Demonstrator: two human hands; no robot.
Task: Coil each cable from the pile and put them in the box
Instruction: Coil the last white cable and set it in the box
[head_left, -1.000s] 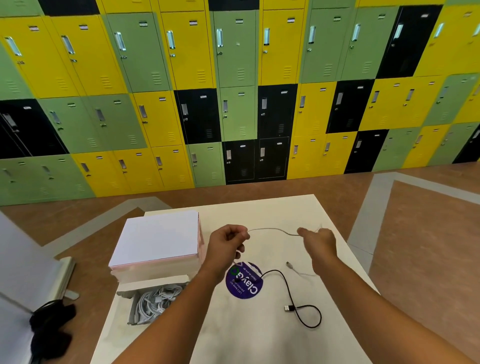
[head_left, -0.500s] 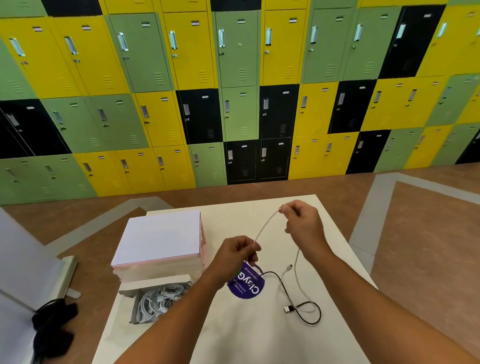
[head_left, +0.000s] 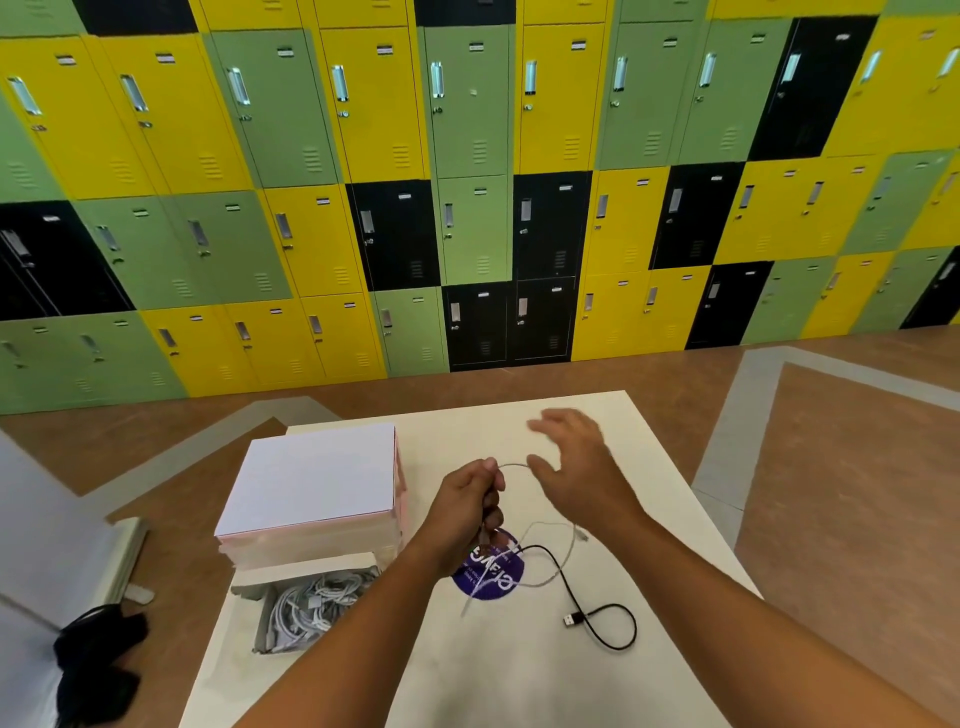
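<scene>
My left hand (head_left: 470, 499) grips a thin white cable (head_left: 550, 577) above the white table (head_left: 597, 686). A short arc of the cable rises from the fist and the rest hangs in loose loops down to the table. My right hand (head_left: 571, 462) hovers just right of that arc, fingers spread, and its thumb is close to the cable. A black USB cable (head_left: 597, 618) lies on the table to the right, with its plug near the middle. An open box (head_left: 260, 623) at the table's left edge holds several coiled white cables (head_left: 311, 608).
A closed white and pink box (head_left: 311, 483) stands behind the open box. A round purple sticker (head_left: 491, 574) lies under the hanging cable. A black object (head_left: 93, 670) lies on the floor at lower left. Lockers fill the far wall.
My right hand let go of the white cable, dropped lower and opened its fingers. My left hand rose a little and keeps its grip, with a new loop hanging below it.
</scene>
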